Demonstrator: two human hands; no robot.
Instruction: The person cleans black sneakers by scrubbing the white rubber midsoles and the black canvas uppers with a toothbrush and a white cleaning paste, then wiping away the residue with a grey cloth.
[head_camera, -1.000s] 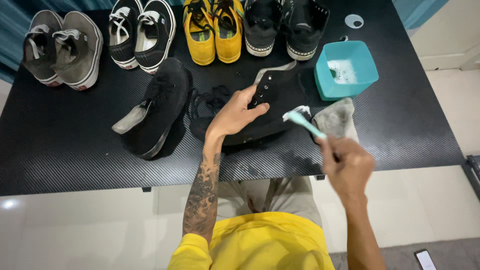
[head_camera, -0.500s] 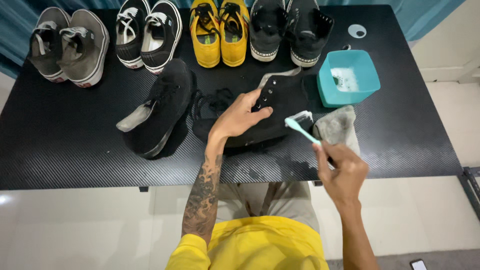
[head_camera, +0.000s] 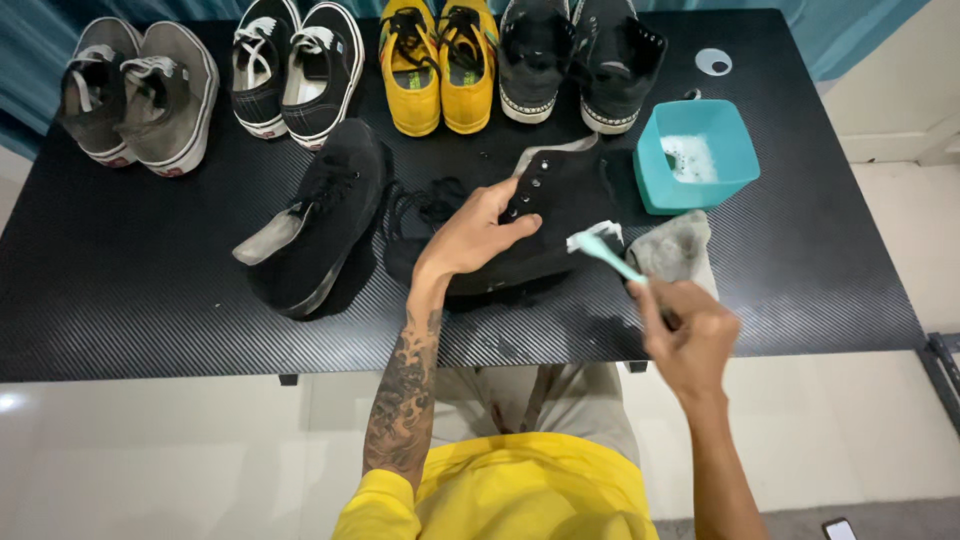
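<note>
The black shoe (head_camera: 560, 215) lies on its side on the counter (head_camera: 130, 300) with its laces out, pinned under the left hand (head_camera: 470, 238), whose fingers are spread flat over the eyelet side rather than curled around it. The right hand (head_camera: 690, 335), just right of and nearer the body than the left, is clenched on the handle of a teal brush (head_camera: 603, 255), whose white bristles touch the shoe's heel end. A grey rag (head_camera: 680, 248) lies just beyond the right hand, touching the shoe's end, and past that stands a teal basin (head_camera: 695, 155) with foamy water. The loose laces (head_camera: 425, 205) lie heaped just left of the left hand, and further left a second black shoe (head_camera: 315, 225) rests on its side, insole half out. Wet patches show on the counter between the hands. Judging from this, scrubbing of this shoe is under way and not finished. Beyond both hands, four more pairs (head_camera: 430, 65) stand in a row along the far edge; whether any are already clean cannot be told.
</note>
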